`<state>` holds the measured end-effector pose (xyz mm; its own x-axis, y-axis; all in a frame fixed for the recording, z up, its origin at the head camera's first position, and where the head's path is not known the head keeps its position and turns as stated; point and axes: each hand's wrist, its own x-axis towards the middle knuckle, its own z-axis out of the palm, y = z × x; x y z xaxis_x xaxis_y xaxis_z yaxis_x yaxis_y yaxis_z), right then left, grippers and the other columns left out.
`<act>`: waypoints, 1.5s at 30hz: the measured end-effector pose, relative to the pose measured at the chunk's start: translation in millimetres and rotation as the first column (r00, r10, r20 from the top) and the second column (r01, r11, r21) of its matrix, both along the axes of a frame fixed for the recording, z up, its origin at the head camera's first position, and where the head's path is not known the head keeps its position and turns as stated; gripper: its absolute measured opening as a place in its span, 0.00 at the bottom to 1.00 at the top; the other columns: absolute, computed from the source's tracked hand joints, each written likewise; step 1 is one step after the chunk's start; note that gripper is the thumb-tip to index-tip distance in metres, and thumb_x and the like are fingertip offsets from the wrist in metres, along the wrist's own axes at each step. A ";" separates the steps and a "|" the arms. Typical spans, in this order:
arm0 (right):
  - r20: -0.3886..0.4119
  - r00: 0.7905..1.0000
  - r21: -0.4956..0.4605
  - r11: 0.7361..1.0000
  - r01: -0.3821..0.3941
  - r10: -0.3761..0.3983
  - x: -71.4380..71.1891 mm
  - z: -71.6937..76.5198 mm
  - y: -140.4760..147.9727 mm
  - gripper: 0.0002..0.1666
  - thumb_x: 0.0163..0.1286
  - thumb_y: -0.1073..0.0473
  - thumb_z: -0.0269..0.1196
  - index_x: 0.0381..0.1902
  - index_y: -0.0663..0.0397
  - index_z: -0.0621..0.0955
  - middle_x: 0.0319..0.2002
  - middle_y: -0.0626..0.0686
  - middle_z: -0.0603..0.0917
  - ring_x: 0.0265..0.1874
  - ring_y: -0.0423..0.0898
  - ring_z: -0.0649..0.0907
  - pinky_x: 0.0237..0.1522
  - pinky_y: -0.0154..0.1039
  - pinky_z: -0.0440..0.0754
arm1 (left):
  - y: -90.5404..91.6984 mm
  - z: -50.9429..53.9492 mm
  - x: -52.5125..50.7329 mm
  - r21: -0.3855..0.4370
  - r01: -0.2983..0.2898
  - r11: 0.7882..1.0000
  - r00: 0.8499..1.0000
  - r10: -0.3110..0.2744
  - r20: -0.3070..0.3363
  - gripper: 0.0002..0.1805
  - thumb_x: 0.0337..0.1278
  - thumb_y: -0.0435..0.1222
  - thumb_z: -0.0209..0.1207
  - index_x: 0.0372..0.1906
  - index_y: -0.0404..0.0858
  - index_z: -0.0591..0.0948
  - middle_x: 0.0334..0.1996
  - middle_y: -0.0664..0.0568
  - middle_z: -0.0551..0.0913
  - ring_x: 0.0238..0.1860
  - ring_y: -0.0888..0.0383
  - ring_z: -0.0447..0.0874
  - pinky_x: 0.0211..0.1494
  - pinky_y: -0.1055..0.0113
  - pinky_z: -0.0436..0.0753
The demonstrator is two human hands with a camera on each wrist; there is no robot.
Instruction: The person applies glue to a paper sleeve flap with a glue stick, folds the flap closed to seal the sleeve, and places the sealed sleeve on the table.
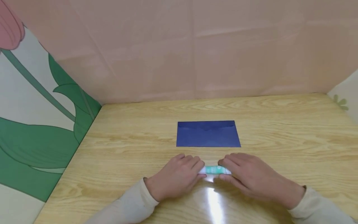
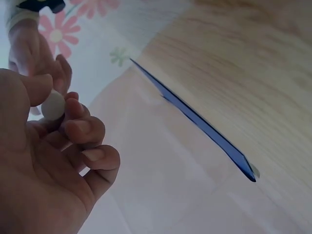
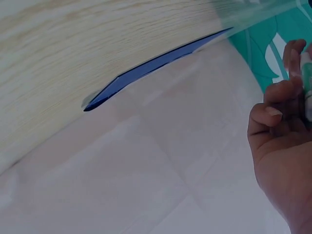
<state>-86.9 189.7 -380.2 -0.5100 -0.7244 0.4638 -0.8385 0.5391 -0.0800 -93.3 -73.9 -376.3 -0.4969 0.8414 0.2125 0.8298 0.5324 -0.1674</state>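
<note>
A glue stick [image 1: 214, 170] with a green and white barrel is held level above the near part of the table. My left hand [image 1: 179, 175] pinches its left end between thumb and fingers. Its right end is gripped by my right hand [image 1: 251, 174]. Between the two hands only the middle of the barrel shows. In the left wrist view, the round white end of the glue stick [image 2: 53, 106] pokes out by the left thumb. A dark blue envelope [image 1: 207, 135] lies flat beyond both hands, its flap edge on the far side, touched by neither.
The wood-grain table [image 1: 126, 140] runs back to a pinkish cloth backdrop [image 1: 193, 53]. A panel printed with green leaves [image 1: 30, 146] borders the left edge. A pale panel [image 1: 345, 93] stands at the right. Light glares off the tabletop just below the hands.
</note>
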 end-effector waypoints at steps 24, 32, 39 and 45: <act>-0.125 0.986 -0.063 0.991 -0.115 0.107 -3.5 -2.2 -1.4 0.18 0.80 0.45 0.49 0.49 0.43 0.83 0.38 0.38 0.85 0.34 0.37 0.82 0.37 0.35 0.83 | 0.0 -1.3 -1.2 0.052 0.003 0.999 0.998 0.000 -0.056 0.15 0.76 0.52 0.46 0.41 0.48 0.77 0.33 0.62 0.80 0.30 0.65 0.77 0.33 0.70 0.74; -0.092 0.990 -0.072 0.991 -0.110 0.104 -8.0 -2.4 3.8 0.15 0.77 0.46 0.54 0.49 0.43 0.83 0.38 0.38 0.85 0.33 0.36 0.82 0.36 0.35 0.83 | 0.7 0.1 -1.3 0.067 -0.042 0.997 0.999 0.043 -0.017 0.16 0.74 0.52 0.49 0.47 0.45 0.79 0.37 0.60 0.83 0.35 0.64 0.82 0.39 0.68 0.80; -0.128 0.990 -0.085 0.994 -0.075 0.064 -16.7 -2.8 9.6 0.17 0.79 0.46 0.50 0.47 0.43 0.84 0.35 0.37 0.85 0.31 0.35 0.83 0.34 0.35 0.83 | -2.4 -0.6 -3.5 -0.007 -0.200 0.980 0.976 0.200 0.088 0.25 0.75 0.53 0.46 0.61 0.40 0.76 0.48 0.53 0.83 0.47 0.57 0.82 0.49 0.63 0.83; -0.101 0.993 -0.083 0.995 0.050 -0.058 -22.3 -4.5 18.3 0.23 0.80 0.41 0.45 0.49 0.42 0.84 0.31 0.38 0.84 0.25 0.34 0.80 0.28 0.34 0.80 | -5.4 -5.4 -5.8 -0.124 -0.231 0.965 0.967 0.242 0.076 0.25 0.74 0.57 0.45 0.58 0.42 0.74 0.44 0.54 0.75 0.43 0.57 0.72 0.42 0.66 0.74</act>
